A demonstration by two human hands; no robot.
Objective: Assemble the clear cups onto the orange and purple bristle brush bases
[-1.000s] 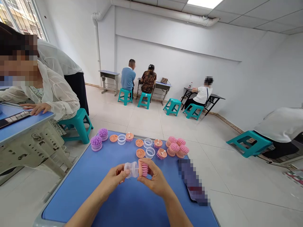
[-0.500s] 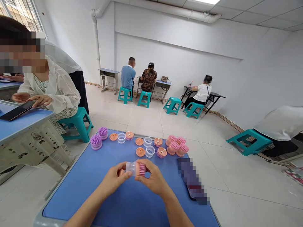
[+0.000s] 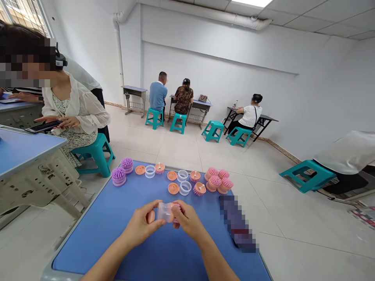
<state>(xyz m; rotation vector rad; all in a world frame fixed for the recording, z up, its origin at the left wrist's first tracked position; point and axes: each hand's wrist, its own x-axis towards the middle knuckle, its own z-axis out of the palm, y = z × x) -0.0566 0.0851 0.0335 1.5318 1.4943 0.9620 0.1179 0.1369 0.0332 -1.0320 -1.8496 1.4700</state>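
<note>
As the person sat at the blue desk (image 3: 88, 238), a small brush assembly was held above its middle, between both hands. The left hand (image 3: 142, 222) had a closed grip around a clear plastic sleeve (image 3: 165, 212), with a peach plastic disc (image 3: 150, 216) showing at the sleeve's left end. The right hand (image 3: 189, 221) was closed over the opposite end, its fingers nearly hiding the pink bristles (image 3: 176, 220).

The long axis lay roughly level and crosswise to the person, with the bristled end pointing toward the person's right. The assembly looked light. The sleeve seemed stiff but thin-walled, and smooth enough to slip, while the bristles looked soft and likely to bend under pressure. The sleeve's body or the disc's rim seemed the surest places to take hold.

Beyond the hands, rows of purple bristled brushes (image 3: 118, 176), peach discs (image 3: 173, 188), clear rings (image 3: 185, 187) and pink bristled brushes (image 3: 218, 181) stood on the desk.
</note>
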